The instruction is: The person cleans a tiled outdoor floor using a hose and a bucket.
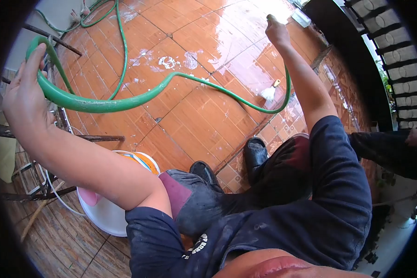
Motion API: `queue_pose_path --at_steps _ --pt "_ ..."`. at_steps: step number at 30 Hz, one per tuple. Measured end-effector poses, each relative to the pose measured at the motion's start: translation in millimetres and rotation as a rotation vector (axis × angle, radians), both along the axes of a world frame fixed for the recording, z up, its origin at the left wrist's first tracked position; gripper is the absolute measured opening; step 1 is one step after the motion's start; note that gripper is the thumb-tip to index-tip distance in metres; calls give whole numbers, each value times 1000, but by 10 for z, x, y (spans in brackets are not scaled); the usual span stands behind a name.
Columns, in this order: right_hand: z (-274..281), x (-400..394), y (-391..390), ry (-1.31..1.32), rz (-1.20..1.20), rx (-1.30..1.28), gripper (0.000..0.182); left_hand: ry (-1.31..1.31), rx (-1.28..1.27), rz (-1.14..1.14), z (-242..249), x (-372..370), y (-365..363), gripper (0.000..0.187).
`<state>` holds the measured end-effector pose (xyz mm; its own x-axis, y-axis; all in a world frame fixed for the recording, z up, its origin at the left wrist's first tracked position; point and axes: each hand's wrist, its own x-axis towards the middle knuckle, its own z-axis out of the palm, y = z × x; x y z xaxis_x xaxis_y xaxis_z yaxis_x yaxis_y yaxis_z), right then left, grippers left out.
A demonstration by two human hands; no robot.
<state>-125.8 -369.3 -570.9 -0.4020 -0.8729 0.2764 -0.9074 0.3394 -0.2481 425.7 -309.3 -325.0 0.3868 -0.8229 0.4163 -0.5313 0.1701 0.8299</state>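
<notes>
A green garden hose (106, 105) runs in a loose curve across the front of me. At the far left, my left hand (28, 92) is closed around a bend of it, with the thumb and fingers partly hidden by the tube. My right hand (277, 33) is stretched forward in a fist near the top right, gripping the hose close to its end; the hose passes behind that forearm. Below the right hand, a paintbrush (268, 91) with pale bristles lies on the wet orange tiled floor (194, 125).
Beside my left knee stands a white bucket (104, 215) with an orange label. Rusty metal bars (102, 138) stick out at the left. Further hose coils (120, 28) lie at the back left. A clear container (301, 18) sits at the back right. Another person's leg (384, 150) is at right.
</notes>
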Motion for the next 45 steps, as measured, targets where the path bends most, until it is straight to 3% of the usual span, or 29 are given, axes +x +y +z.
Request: queue_pose_path --at_steps 9,20,42,45 --pt "170 176 11 24 136 -74 27 76 -55 -32 -15 -183 52 27" --pt "495 295 -228 65 157 -362 27 74 -67 -5 56 -232 157 25" --pt "659 575 -389 68 266 -388 28 85 -106 -27 100 -299 220 24" --pt "751 613 -424 39 386 -453 30 62 -111 -18 92 -304 218 25"
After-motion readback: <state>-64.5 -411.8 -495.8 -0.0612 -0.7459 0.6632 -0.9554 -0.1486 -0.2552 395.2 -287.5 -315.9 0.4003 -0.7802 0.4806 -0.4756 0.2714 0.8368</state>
